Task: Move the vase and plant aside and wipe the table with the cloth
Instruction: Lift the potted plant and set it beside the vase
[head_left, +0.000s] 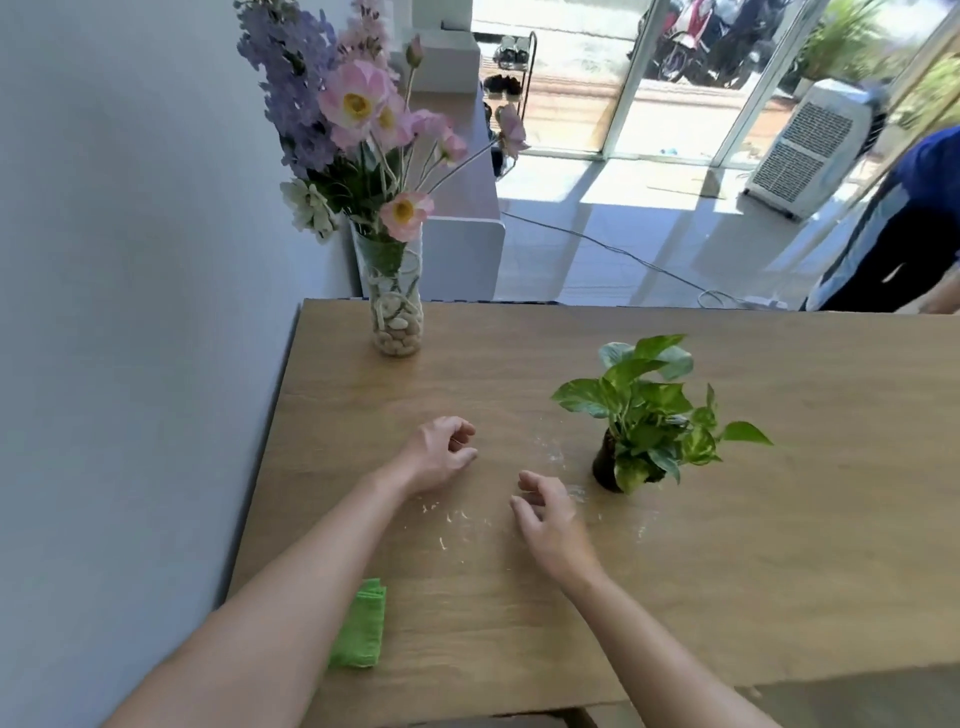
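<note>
A clear glass vase (396, 306) with pebbles and pink and purple flowers stands at the far left corner of the wooden table (779, 519). A small leafy plant (649, 415) in a dark pot stands right of centre. My left hand (439, 452) hovers over the table's middle, fingers loosely curled and empty. My right hand (545, 519) is just left of the pot, fingers apart, holding nothing. A folded green cloth (361, 626) lies near the front left edge, partly hidden by my left forearm. White crumbs (452, 519) are scattered between my hands.
A grey wall (130, 312) runs along the table's left side. Beyond the far edge are a white cabinet (467, 249), a floor cable (623, 254), an air cooler (810, 150) and a person in blue (904, 228) at the far right.
</note>
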